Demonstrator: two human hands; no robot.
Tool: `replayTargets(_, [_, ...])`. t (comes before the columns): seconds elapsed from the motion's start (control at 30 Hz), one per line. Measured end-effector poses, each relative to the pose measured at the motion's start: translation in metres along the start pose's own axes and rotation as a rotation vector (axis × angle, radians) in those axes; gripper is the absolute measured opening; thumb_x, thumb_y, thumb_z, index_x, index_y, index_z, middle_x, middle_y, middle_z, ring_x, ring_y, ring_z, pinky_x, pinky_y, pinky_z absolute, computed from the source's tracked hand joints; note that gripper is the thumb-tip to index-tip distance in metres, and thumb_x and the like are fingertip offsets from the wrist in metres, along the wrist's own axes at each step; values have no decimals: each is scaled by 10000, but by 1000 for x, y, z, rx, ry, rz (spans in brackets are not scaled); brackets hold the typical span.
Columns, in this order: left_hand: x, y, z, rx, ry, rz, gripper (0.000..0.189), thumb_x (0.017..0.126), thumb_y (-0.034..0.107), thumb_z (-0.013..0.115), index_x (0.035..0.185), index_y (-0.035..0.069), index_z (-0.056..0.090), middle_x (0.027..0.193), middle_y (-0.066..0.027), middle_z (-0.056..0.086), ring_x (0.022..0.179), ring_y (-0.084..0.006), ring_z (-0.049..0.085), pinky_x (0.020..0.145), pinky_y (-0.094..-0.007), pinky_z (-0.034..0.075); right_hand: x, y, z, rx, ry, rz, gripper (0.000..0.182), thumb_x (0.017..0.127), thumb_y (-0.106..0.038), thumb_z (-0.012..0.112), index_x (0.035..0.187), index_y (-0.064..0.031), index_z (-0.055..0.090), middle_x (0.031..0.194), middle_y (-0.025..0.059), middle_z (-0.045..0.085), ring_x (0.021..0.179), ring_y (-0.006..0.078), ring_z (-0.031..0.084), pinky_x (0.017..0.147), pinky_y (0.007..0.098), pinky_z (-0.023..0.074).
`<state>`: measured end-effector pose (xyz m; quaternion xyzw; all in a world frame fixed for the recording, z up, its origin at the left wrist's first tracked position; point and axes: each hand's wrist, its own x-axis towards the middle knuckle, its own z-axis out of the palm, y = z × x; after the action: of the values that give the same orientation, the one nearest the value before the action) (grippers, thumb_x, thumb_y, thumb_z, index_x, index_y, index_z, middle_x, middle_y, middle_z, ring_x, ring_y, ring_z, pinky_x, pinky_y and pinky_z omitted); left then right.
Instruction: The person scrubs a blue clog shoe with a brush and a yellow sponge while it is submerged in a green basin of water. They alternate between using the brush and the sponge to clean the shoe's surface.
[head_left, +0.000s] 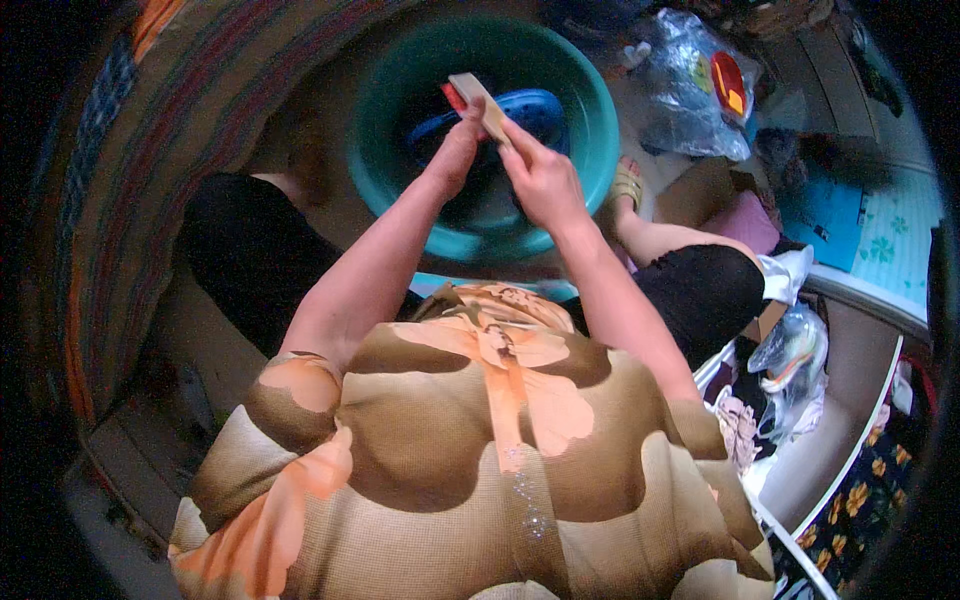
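Observation:
A green plastic basin (600, 142) stands on the floor before me. Over it my right hand (541, 176) grips the near end of a pale scrubbing brush (484, 105). My left hand (459, 146) is at the brush's left side, its thumb up against the brush; its other fingers are hidden. Something red shows under the brush's far end, perhaps bristles or part of an item. Inside the basin lies a blue clog-like shoe (536, 109), partly hidden by the brush and hands. The basin's bottom is dark.
Beyond the basin at the right lies a clear plastic bag (675, 90) with a red and orange item. A cardboard box (694, 195) and pink cloth (742, 223) are by my sandalled foot. A striped cloth (172, 150) hangs at the left. An open drawer (840, 465) at the right holds clothes.

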<state>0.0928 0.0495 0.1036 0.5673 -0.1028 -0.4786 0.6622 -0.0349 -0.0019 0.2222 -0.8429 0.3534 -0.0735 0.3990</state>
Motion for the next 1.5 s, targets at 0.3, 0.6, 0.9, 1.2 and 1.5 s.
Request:
replayTargets(0.3, [-10,46,-5,-398,5,-44,797,786,800,360,1220,146,496,1098,-62,585,1017,-218,577,887,-392,466,-9,24,29,-92,178,-235,412,892,-292,552,1299,-232,529,752,197,613,716,387,616,653,473,503])
replayTargets(0.6, [-3,52,-10,-553,-68,-69,990,677,900,332,1159,57,524,1101,-107,597,998,-265,574,840,-451,478,-18,17,33,-33,166,-170,450,878,-219,594,1320,-209,513,839,194,634,775,372,627,691,440,506])
replayTargets(0.9, [-12,72,-6,-604,-94,-76,1157,693,887,352,1387,-37,305,1361,-201,443,1261,-334,419,1083,-483,281,-27,27,37,83,211,-138,443,892,-255,565,1328,-215,501,882,222,640,816,389,626,715,454,501])
replayTargets(1.2, [-9,70,-9,-697,-64,-71,1160,708,868,364,1423,-36,230,1403,-193,406,1299,-329,392,1110,-490,244,-36,35,40,57,201,-154,471,906,-245,549,1368,-231,456,892,213,646,794,386,632,712,457,506])
replayTargets(1.5, [-20,84,8,-650,-119,-55,1127,709,887,307,1377,-20,349,1387,-198,418,1282,-316,407,1094,-483,274,-34,30,39,86,252,-264,473,904,-228,553,1365,-190,453,908,223,638,816,394,623,709,467,496])
